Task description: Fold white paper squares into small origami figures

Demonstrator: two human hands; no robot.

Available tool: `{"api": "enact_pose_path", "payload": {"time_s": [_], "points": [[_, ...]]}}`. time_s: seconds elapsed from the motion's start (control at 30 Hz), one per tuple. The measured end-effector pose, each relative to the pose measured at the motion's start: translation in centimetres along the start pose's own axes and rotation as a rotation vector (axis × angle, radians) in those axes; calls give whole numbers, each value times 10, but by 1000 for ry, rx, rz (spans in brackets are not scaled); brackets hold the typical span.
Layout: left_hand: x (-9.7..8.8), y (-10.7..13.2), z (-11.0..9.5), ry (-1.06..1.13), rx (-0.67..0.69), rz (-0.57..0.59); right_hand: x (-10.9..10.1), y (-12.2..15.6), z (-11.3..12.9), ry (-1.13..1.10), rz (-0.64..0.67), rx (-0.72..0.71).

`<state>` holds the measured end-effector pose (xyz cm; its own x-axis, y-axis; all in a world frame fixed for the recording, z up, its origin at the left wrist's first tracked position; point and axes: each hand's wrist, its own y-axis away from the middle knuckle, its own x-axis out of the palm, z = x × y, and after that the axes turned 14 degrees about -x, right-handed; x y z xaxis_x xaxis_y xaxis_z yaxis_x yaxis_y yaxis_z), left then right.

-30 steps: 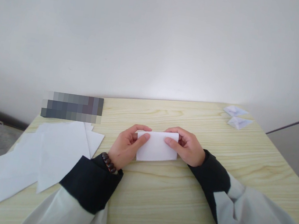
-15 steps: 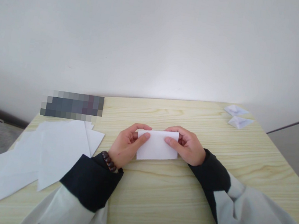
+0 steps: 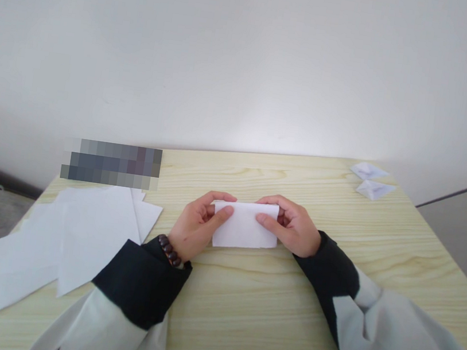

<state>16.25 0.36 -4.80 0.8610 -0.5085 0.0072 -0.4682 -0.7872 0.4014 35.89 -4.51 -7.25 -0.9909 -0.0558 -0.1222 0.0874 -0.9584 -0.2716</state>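
Note:
A white sheet of paper (image 3: 245, 230), folded into a small rectangle, is held between my two hands over the middle of the table. My left hand (image 3: 200, 222) pinches its upper left part, thumb on the near face and fingers behind. At the upper right, my right hand (image 3: 291, 226) grips it the same way. A straight fold runs along the top edge. The fingertips behind the paper are partly hidden.
Several loose white sheets (image 3: 94, 236) overlap on the left of the light wood table (image 3: 238, 326). Behind them lies a blurred dark object (image 3: 113, 164). Two folded paper boats (image 3: 373, 189) sit at the far right corner. A white wall (image 3: 249, 61) rises behind the table.
Both hands keep the same grip on the folded paper. The whole view has shifted very slightly; nothing else visibly differs.

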Motion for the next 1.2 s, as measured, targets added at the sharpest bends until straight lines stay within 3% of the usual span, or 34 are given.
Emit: {"api": "enact_pose_path", "payload": {"time_s": [0.5, 0.8, 1.2], "points": [[1, 2, -1, -1, -9, -31, 0, 0, 2, 29, 4, 0], [-2, -3, 3, 56, -98, -6, 1, 0, 3, 5, -24, 3], [4, 0, 1, 163, -111, -103, 1, 0, 3, -10, -41, 17]]}}
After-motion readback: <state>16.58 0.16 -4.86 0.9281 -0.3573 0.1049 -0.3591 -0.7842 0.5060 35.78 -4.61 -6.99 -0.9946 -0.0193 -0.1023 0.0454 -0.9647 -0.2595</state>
